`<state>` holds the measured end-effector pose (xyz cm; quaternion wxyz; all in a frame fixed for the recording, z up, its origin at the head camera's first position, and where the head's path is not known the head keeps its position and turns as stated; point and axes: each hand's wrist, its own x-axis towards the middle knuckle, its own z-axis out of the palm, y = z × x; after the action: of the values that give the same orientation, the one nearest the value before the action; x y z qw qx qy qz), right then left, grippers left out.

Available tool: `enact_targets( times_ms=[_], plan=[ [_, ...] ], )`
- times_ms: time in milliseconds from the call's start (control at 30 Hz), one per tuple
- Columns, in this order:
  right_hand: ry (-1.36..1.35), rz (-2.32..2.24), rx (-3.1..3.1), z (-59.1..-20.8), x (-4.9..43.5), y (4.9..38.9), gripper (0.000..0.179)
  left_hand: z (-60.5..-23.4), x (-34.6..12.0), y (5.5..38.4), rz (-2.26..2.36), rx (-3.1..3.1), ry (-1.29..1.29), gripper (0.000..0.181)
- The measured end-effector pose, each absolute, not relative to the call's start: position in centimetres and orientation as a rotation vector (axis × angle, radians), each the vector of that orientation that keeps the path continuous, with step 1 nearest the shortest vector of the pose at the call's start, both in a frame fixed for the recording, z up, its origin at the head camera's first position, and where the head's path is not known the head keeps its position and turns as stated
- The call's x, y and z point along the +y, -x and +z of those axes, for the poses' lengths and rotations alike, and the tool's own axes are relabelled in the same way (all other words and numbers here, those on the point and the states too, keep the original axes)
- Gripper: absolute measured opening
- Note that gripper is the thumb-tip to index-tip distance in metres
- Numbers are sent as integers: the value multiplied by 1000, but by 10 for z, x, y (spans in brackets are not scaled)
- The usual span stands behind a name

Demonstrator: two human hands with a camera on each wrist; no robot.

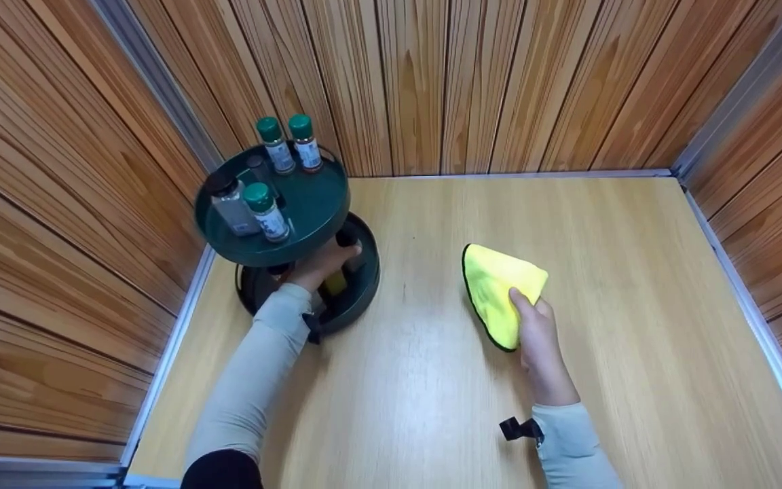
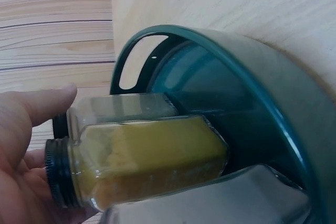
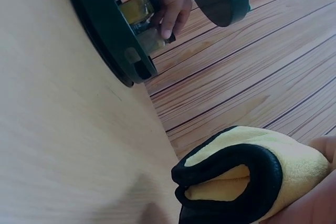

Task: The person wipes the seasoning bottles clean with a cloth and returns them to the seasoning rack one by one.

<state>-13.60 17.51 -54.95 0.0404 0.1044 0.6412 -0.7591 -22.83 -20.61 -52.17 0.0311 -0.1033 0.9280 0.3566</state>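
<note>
A two-tier dark green turntable rack [image 1: 323,224] stands at the left. My left hand [image 1: 326,263] reaches between its tiers. In the left wrist view, its thumb and fingers grip the black lid of a clear spice jar [image 2: 126,106] with pale contents. Beside that one, a jar of yellow powder [image 2: 157,156] and a jar with whitish contents [image 2: 220,203] stand on the lower tier [image 2: 252,77]. My right hand [image 1: 540,339] holds a folded yellow cloth [image 1: 499,288] with black edging, thumb on top, over the table.
On the upper tier are several bottles, among them green-capped ones [image 1: 271,221] and a dark-capped jar [image 1: 233,210]. The light wood table [image 1: 418,380] is bounded by wood-plank walls [image 1: 411,88] at the back and both sides.
</note>
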Motion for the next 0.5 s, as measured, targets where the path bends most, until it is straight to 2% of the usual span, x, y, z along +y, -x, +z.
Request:
enact_targets(
  times_ms=[233,500],
  plan=[
    [-357,-2229,2048,-549,174,140,36,-510,-205,213,1151,2795,356,105],
    [-394,-2120,2091,-557,173,141,38,-510,-202,207,1223,2845,244,103]
  ],
)
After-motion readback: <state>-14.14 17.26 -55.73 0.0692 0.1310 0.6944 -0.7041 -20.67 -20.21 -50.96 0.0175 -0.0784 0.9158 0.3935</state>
